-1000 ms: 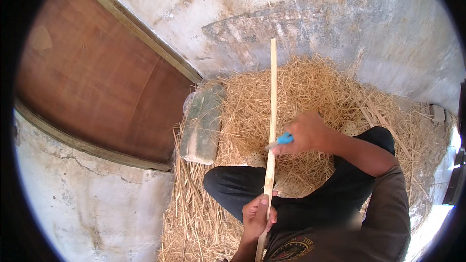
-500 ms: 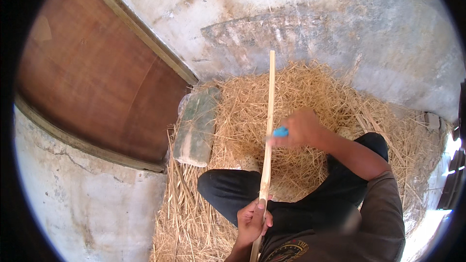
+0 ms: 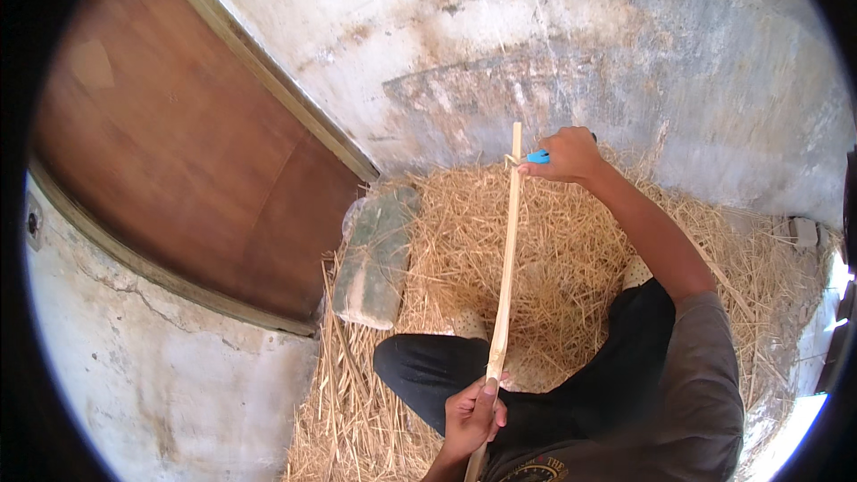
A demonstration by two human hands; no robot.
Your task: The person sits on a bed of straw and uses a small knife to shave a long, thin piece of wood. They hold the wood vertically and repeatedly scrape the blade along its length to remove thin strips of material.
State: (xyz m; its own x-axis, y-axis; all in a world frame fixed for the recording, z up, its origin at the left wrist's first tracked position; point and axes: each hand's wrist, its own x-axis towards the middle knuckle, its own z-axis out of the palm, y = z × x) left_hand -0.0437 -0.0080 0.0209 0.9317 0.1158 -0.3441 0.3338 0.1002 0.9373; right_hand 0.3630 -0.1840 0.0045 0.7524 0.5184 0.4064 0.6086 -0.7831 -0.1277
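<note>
Swept up the pale strip (image 3: 508, 268) close to its tip with right hand (image 3: 569, 154), curling fingers round the blue tool (image 3: 538, 157), pinching the strip lower down in left hand (image 3: 473, 416)!

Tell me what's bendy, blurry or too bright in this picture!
Head view: the frame around the brown panel bends, corners are black; head view: glare whitens the lower right edge; head view: the strip and right hand look fairly clear, but part of the shirt looks smudgy.

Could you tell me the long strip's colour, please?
The strip is pale yellow, seen in the head view.
</note>
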